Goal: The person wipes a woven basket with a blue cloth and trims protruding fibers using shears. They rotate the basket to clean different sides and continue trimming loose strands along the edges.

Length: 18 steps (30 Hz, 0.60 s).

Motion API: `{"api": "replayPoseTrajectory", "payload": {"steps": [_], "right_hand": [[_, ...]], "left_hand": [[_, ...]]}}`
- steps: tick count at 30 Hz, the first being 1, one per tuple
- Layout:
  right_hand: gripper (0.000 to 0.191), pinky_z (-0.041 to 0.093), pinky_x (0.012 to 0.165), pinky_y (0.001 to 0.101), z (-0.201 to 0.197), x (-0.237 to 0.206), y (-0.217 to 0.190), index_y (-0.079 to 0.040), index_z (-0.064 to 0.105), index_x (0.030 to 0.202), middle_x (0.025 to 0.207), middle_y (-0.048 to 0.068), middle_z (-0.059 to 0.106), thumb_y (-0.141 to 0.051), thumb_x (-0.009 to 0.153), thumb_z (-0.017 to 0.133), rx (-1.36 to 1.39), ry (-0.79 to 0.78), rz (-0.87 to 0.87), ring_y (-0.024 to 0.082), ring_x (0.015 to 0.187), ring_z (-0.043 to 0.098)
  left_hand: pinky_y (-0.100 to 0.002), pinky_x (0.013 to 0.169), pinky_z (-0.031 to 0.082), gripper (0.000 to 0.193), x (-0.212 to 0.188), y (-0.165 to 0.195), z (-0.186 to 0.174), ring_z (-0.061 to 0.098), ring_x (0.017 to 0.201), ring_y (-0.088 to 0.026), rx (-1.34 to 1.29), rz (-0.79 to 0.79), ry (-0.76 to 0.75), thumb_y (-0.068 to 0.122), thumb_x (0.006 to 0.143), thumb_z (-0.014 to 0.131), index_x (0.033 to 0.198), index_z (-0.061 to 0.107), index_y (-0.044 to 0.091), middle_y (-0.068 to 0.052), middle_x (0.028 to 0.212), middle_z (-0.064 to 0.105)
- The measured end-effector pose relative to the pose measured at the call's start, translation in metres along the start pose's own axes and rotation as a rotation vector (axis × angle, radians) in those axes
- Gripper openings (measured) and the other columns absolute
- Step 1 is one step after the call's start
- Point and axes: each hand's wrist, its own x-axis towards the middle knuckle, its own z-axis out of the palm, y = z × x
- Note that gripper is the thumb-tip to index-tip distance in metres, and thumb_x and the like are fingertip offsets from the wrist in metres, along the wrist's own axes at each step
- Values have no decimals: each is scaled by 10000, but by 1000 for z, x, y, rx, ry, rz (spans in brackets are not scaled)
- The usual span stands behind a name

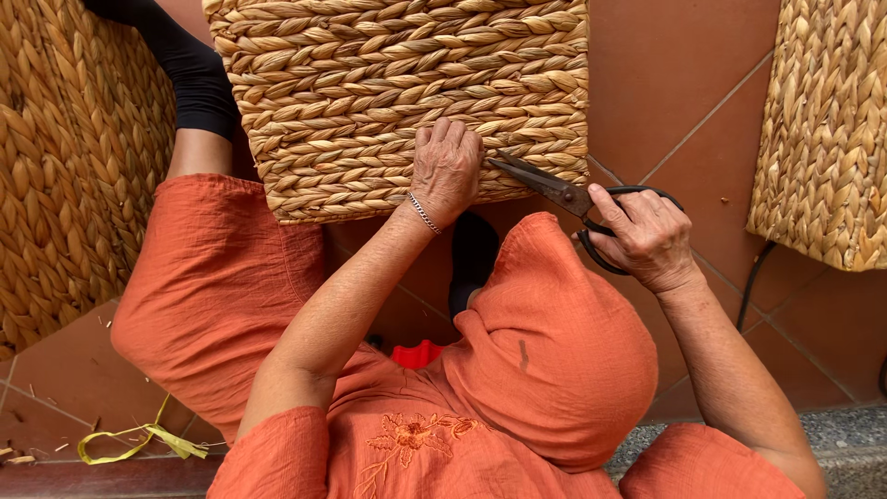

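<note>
Trimming woven basket [397, 92] with scissors [554, 189]

Basket-weaving workshop; woven baskets [407, 92] crowd tiled floor [674, 74].

No packages, no labels, no signs, no screens in view

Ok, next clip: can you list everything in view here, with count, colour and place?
woven basket: one, straw-coloured, top centre, resting against the knees
other woven pieces: two, straw-coloured, far left and far right edges
scissors: one pair, black handles, dark blades, tips at the basket's lower right edge
floor tiles: reddish brown, all around
yellow strip: one, on the floor bottom left
red thing: one, small, between the legs, too hidden to identify
bracelet: one, silver, left wrist
left hand: pressed flat on the basket
right hand: fingers through the scissor handles
</note>
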Motion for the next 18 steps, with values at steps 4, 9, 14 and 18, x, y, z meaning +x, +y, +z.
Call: {"api": "replayPoseTrajectory", "payload": {"steps": [4, 9, 14, 18], "right_hand": [[740, 558, 774, 365, 3, 6, 0, -140, 646, 1408, 1036, 49, 684, -311, 728, 883, 14, 6, -13, 226, 906, 658], [790, 527, 765, 366, 13, 15, 5, -156, 644, 1420, 993, 32, 655, -305, 692, 915, -8, 22, -58, 214, 888, 642], [763, 441, 708, 375, 21, 17, 11, -163, 643, 1424, 881, 9, 587, -384, 735, 884, -99, -21, -88, 193, 789, 591], [687, 417, 673, 369, 25, 15, 15, -152, 636, 1436, 809, 0, 532, -419, 826, 808, -129, -41, -128, 182, 726, 559]], "left_hand": [[-447, 826, 393, 149, 1, 2, -4, 529, 970, -271, -8, 26, -24, 106, 856, 723, 928, 593, 105, -70, 938, 549], [-441, 811, 398, 140, 6, 3, -4, 530, 1002, -274, 53, 71, -91, 95, 846, 693, 946, 595, 100, -78, 965, 554], [-439, 793, 434, 196, 10, 5, 0, 537, 1011, -290, 130, 144, -85, 84, 771, 702, 931, 588, 78, -104, 979, 562], [-359, 714, 449, 121, 24, 1, -9, 543, 890, -225, 145, 119, -1, 21, 895, 707, 939, 617, 88, -70, 889, 561]]}}
